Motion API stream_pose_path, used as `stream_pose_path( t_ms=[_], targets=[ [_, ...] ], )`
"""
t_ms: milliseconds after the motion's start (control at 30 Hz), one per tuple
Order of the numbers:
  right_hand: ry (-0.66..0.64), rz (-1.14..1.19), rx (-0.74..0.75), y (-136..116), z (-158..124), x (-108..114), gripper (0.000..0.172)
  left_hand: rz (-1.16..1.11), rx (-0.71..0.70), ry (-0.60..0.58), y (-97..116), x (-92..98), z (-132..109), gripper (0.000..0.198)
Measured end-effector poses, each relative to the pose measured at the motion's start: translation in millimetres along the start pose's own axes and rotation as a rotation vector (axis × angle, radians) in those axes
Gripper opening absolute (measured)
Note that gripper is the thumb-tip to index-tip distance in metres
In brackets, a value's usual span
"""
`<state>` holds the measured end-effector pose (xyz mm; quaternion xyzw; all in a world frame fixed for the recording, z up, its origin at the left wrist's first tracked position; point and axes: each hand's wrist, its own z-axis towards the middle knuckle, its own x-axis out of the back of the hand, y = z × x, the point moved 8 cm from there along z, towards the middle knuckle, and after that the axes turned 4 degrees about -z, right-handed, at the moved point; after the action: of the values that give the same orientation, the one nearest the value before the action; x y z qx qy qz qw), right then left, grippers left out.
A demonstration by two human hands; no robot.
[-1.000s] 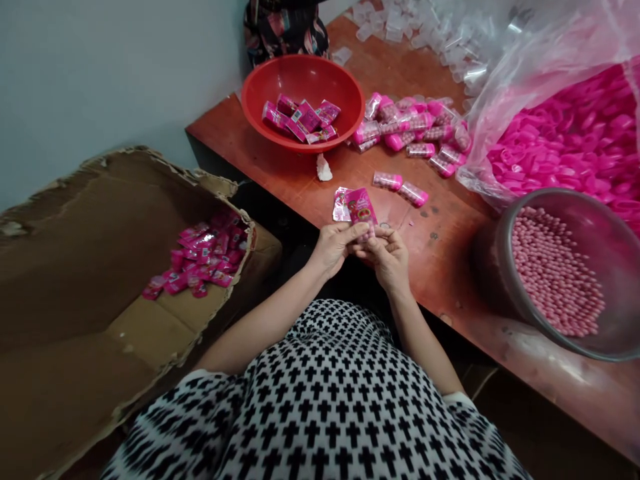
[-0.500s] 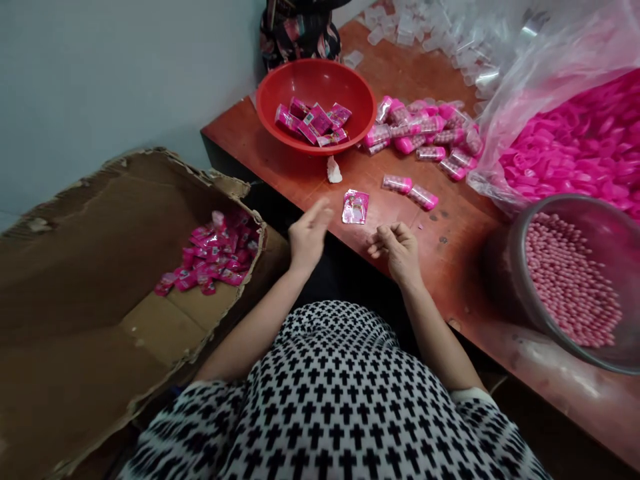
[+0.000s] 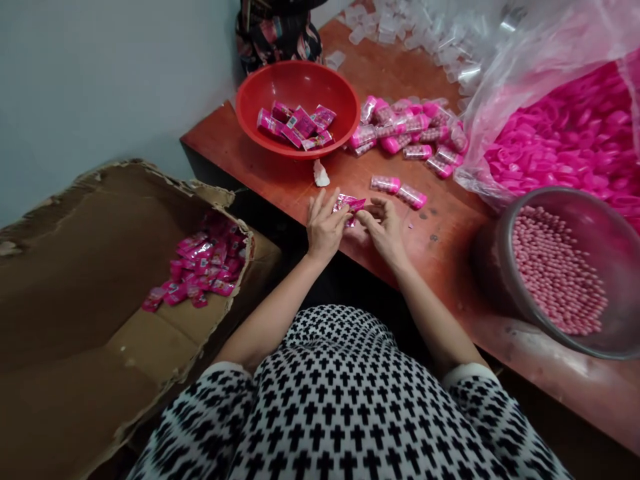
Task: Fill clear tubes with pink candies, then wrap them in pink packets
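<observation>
A small pink printed packet (image 3: 345, 202) is at the table's near edge, partly hidden by my fingers, its right part lifted. My left hand (image 3: 325, 230) holds its left side, the thumb against the front and the fingers reaching over the far side. From the right, my right hand (image 3: 386, 230) grips the lifted edge with thumb and fingertips. Just beyond lie two clear tubes with pink caps (image 3: 399, 191), filled with pink beads. A crumpled white scrap (image 3: 321, 173) rests behind my left hand.
A red bowl (image 3: 250, 133) with several pink packets stands at the table's far left. Behind are piled capped tubes (image 3: 400, 123), clear empty tubes (image 3: 425, 27) and a bag of pink caps (image 3: 555, 140). A bead bucket (image 3: 495, 267) stands right; a cardboard box (image 3: 165, 340) with packets is left.
Both hands have come together over the packet, which lay flat and untouched before. They now hold it, and its right part is raised. The view has shifted slightly.
</observation>
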<state>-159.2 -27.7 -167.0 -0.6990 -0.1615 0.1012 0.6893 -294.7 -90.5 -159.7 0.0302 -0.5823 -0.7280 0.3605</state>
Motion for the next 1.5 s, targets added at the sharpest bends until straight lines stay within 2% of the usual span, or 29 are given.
stream_pose_path(
  t_ms=[100,200,300,367,433,467,567,633,700,767,833,933,1000,1100,1133,1200,1300,1367,1400,1467,1500],
  targets=[
    [0.032,0.085,0.02,-1,7,-1,0.038,-0.174,0.083,0.001,10,5.8,-8,0.019],
    [-0.019,0.106,0.024,-3,4,-1,0.035,-0.42,0.307,-0.01,4,8.5,-17,0.033],
    [-0.14,0.045,0.006,-3,-3,-4,0.035,-0.672,0.576,-0.16,-7,-7.4,-31,0.037],
    [-0.201,-0.039,0.008,-4,-6,-3,0.034,-0.763,0.673,-0.227,-11,-16.0,-37,0.035],
    [-0.203,-0.191,0.048,-11,-6,5,0.027,-0.785,0.712,-0.193,-15,-16.9,-41,0.032],
    [-0.162,-0.308,0.079,-17,-3,13,0.024,-0.782,0.721,-0.16,-17,-16.2,-42,0.031],
    [0.101,-0.797,0.126,-37,14,48,0.028,-0.757,0.734,-0.096,-18,-15.1,-45,0.03],
    [0.246,-1.084,0.072,-43,28,69,0.035,-0.756,0.744,-0.079,-16,-15.4,-47,0.029],
    [0.277,-1.248,0.038,-41,40,80,0.038,-0.769,0.756,-0.069,-14,-15.1,-48,0.029],
    [0.208,-1.316,0.091,-35,46,81,0.034,-0.79,0.769,-0.055,-15,-13.1,-48,0.029],
    [0.079,-1.309,0.215,-29,43,77,0.03,-0.815,0.783,-0.022,-17,-9.5,-47,0.031],
    [-0.099,-1.177,0.351,-25,25,74,0.029,-0.866,0.823,0.032,-22,-6.2,-47,0.036],
    [-0.027,-1.114,0.35,-31,13,84,0.029,-0.909,0.851,0.052,-24,-7.2,-47,0.038],
    [0.234,-1.196,0.203,-39,5,102,0.039,-0.969,0.895,0.093,-24,-8.5,-47,0.038],
    [0.268,-1.253,0.126,-38,5,104,0.045,-0.987,0.911,0.104,-24,-8.6,-47,0.036],
    [0.237,-1.362,-0.032,-32,9,103,0.049,-1.029,0.943,0.125,-25,-7.7,-48,0.032],
    [0.187,-1.419,-0.14,-27,11,100,0.032,-1.114,0.984,0.182,-28,-4.7,-49,0.025],
    [0.187,-1.301,-0.072,-30,5,95,0.024,-1.171,1.013,0.219,-29,-4.8,-50,0.021],
    [0.17,-1.167,-0.032,-31,-2,89,0.023,-1.197,1.028,0.232,-30,-6.1,-50,0.019],
    [0.084,-0.779,-0.008,-28,-21,70,0.027,-1.242,1.065,0.254,-30,-10.8,-52,0.017],
    [0.004,-0.56,-0.056,-22,-32,57,0.03,-1.262,1.083,0.265,-29,-13.6,-52,0.016]
  ],
)
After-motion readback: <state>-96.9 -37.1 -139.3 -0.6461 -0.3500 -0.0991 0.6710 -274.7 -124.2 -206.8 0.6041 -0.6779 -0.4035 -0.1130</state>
